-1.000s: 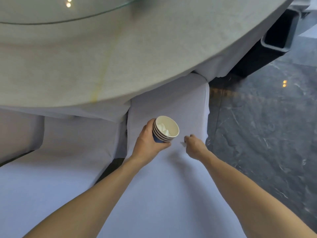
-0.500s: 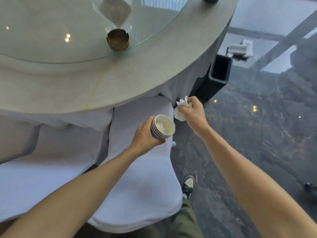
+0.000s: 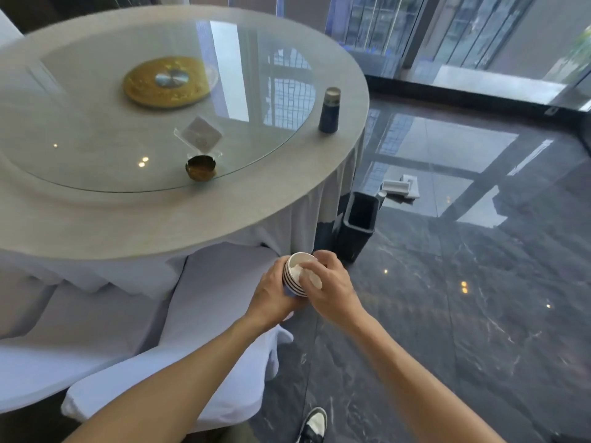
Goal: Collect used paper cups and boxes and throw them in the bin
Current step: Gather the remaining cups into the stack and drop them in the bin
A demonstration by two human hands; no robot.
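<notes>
In the head view, the left hand (image 3: pixel 275 294) is wrapping around a nested stack of paper cups (image 3: pixel 295 276), holding it tilted over the edge of a covered chair (image 3: pixel 204 302), just beside the round table (image 3: pixel 192 219). The right hand (image 3: pixel 329 282) is pinching a crumpled white tissue (image 3: pixel 311 278) and pressing it into the mouth of the top cup. The cups are looking light and thin-walled, likely to crush if squeezed hard, so gripping low around the nested sides, where the layers stiffen each other, seems safest. The tissue is soft and could spring back out. A dark bin (image 3: pixel 358 225) is standing open on the floor close by, and white boxes (image 3: pixel 399 188) are lying beyond it.
</notes>
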